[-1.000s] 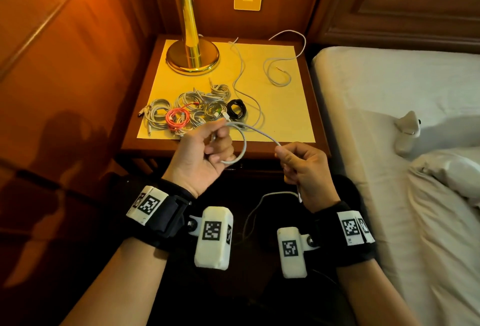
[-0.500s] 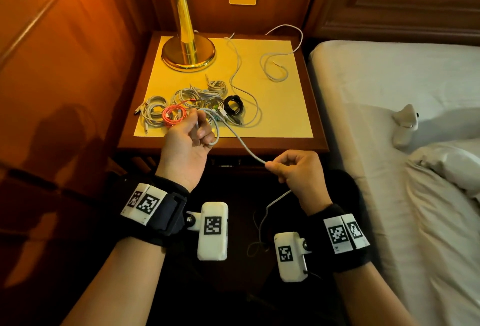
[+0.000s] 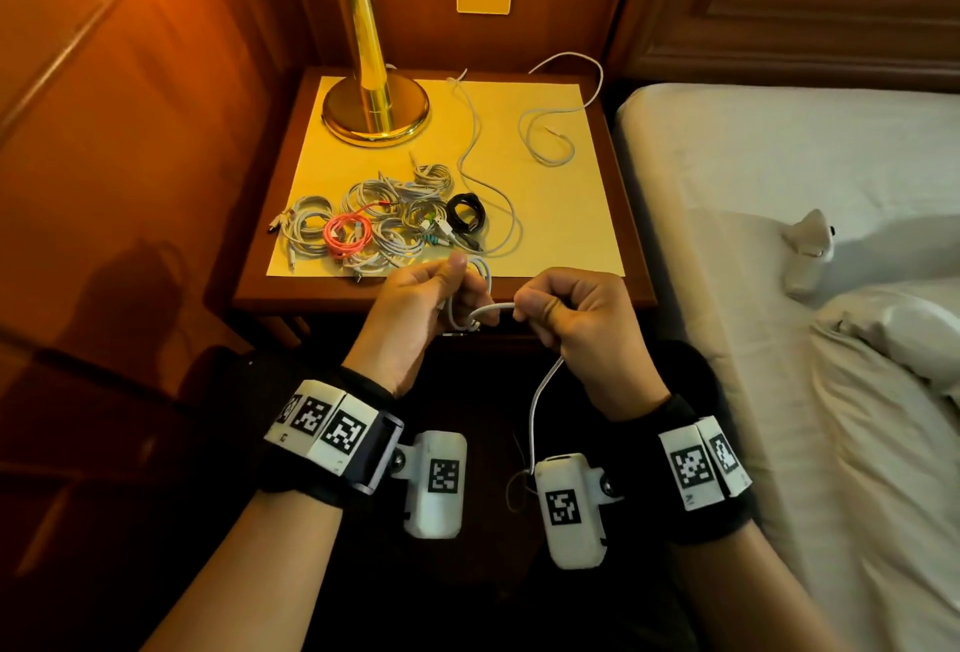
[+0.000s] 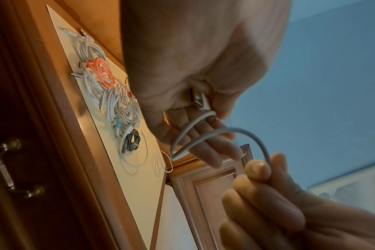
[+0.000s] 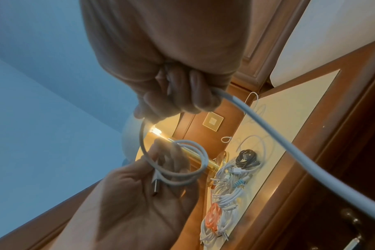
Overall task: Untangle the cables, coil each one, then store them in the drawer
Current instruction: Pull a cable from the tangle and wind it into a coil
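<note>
Coiling is the step in hand, and it turns on how the white cable runs between the two hands, which sit just beside each other in front of the near edge of the nightstand. The left hand has its thumb and fingers curled round a small coil of that cable, with the metal plug pressed against the palm in both wrist views. The right hand lies just to the right of it, fist closed, pinching the same cable between thumb and forefinger. From that pinch the short free span arcs leftward into the coil, while the long slack drops near and downward past the right wrist. So the cable's working axis runs left to right between the hands, and the next wrap, by my judgement, calls for the right hand to carry its span over the left hand's fingers. Farther off on the yellow mat lie the coiled cables, among them a pink one and a black one, and two loose white cables not yet coiled. The drawer handle shows in the left wrist view, below the tabletop.
</note>
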`<state>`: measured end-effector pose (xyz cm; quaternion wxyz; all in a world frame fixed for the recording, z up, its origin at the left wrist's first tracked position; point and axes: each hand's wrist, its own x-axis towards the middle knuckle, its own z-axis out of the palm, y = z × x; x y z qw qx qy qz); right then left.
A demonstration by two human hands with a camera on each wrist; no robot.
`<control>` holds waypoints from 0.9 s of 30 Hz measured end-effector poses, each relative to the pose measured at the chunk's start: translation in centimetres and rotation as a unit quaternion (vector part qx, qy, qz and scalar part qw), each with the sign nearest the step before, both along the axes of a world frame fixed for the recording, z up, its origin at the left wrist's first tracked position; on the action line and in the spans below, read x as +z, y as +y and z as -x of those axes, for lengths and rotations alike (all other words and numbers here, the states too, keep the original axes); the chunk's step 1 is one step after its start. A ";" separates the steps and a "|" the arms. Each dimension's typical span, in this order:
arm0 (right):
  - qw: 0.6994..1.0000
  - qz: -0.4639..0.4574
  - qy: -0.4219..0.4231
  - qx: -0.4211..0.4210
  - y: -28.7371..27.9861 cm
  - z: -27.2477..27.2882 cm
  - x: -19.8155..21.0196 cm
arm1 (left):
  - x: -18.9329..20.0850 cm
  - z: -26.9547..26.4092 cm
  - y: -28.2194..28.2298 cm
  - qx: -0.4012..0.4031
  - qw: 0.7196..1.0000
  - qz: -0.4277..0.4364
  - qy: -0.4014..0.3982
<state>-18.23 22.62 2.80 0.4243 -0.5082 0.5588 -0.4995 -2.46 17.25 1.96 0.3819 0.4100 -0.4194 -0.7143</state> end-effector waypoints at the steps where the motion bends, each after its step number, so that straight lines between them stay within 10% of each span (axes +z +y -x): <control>1: 1.000 0.004 -0.006 -0.005 -0.1 -0.1 0.0 | 0.1 0.2 0.2 -0.010 1.000 0.002 0.003; 18: 0.978 -0.058 -0.187 -0.074 0.0 0.5 -2.0 | 0.4 0.1 0.4 0.019 0.980 -0.142 0.136; 27: 0.991 -0.099 -0.078 -0.055 1.1 2.7 -4.6 | 0.1 -3.8 -1.8 0.186 0.946 -0.134 0.230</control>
